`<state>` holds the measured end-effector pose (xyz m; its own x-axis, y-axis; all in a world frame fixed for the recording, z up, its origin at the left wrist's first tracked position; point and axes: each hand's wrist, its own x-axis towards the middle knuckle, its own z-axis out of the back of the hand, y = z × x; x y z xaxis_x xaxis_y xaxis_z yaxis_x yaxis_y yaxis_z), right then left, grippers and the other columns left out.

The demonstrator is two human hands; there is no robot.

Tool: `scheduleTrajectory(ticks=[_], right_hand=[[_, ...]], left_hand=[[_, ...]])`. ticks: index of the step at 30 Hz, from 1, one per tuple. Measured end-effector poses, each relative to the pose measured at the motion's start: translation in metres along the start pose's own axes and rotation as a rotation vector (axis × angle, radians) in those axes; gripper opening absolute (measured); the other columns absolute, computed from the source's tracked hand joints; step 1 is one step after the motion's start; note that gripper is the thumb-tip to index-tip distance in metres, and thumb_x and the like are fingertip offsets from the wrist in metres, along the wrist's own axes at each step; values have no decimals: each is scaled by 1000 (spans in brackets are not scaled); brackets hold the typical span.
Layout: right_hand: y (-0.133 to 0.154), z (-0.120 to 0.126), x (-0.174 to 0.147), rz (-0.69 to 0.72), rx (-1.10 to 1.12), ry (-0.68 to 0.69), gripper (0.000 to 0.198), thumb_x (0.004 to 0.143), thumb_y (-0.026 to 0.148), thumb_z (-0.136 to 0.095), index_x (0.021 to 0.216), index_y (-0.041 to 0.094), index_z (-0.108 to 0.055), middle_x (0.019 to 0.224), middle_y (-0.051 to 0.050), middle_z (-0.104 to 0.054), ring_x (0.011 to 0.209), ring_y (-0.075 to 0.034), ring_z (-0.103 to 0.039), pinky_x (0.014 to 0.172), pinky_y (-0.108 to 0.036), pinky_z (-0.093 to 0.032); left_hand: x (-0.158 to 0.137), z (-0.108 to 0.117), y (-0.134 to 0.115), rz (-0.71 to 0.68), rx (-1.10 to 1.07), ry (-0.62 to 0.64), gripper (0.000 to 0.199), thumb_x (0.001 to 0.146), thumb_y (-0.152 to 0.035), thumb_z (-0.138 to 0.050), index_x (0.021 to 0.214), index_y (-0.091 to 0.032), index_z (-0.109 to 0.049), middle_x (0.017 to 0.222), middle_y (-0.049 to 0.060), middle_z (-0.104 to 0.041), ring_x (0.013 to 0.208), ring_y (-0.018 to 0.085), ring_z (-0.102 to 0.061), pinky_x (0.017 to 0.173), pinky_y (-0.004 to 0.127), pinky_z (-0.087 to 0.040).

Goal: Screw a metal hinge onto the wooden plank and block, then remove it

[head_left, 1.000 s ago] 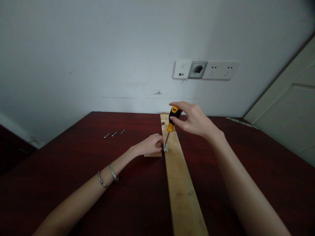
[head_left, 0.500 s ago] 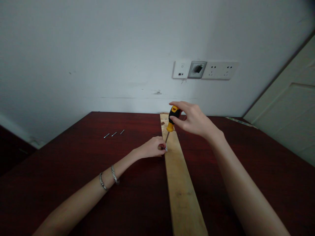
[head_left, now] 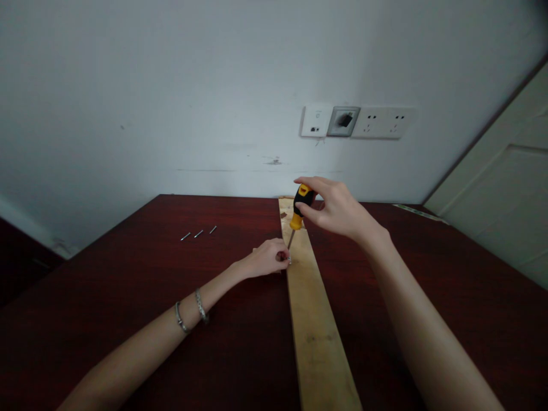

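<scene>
My right hand (head_left: 338, 208) is closed around the black-and-yellow handle of a screwdriver (head_left: 303, 197), which tilts with its shaft pointing down at the wooden board (head_left: 319, 319). At the board's left edge, the fingers of my left hand (head_left: 269, 256) pinch a small silvery metal piece (head_left: 290, 261), mostly hidden, so its kind cannot be made out. The screwdriver's tip reaches down right beside those fingertips; the exact contact is too small to tell. Two silvery bracelets (head_left: 200, 306) circle my left wrist.
Three screws or nails (head_left: 198, 233) lie in a row on the dark red table (head_left: 128, 257), left of the board. Behind stands a white wall with a row of sockets (head_left: 357, 122). A pale door (head_left: 509, 177) is at the right, near a thin strip (head_left: 419, 213) on the table edge.
My left hand has shifted very slightly, its fingers now covering more of the small metal piece. My right hand and the screwdriver look the same.
</scene>
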<state>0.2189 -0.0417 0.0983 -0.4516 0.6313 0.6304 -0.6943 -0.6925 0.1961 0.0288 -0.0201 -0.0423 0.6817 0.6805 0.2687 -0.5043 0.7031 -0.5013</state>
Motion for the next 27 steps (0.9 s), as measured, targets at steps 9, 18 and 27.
scheduleTrajectory(ticks=[9,18,27], right_hand=[[1,0,0,-4,4,4,43,82,22,-57,123,7,-59,102,-13,-68,79,-22,-64,78,-35,-49],[-2,-1,0,-13,-9,4,43,82,23,-56,123,7,-59,103,-14,-68,80,-22,-64,78,-36,-49],[-1,-1,0,-24,-22,15,43,83,25,-56,123,9,-58,100,-14,-68,79,-22,-64,78,-37,-50]], left_hand=[[-1,-2,0,31,-71,-28,2,76,-11,-64,74,-12,-64,76,1,-58,63,8,-52,61,20,-42],[5,27,-10,15,-132,-81,3,76,-14,-61,76,-12,-64,76,1,-62,69,10,-55,66,22,-44],[-18,146,48,352,54,-133,17,71,-25,-57,76,-13,-67,76,5,-68,69,13,-57,65,22,-42]])
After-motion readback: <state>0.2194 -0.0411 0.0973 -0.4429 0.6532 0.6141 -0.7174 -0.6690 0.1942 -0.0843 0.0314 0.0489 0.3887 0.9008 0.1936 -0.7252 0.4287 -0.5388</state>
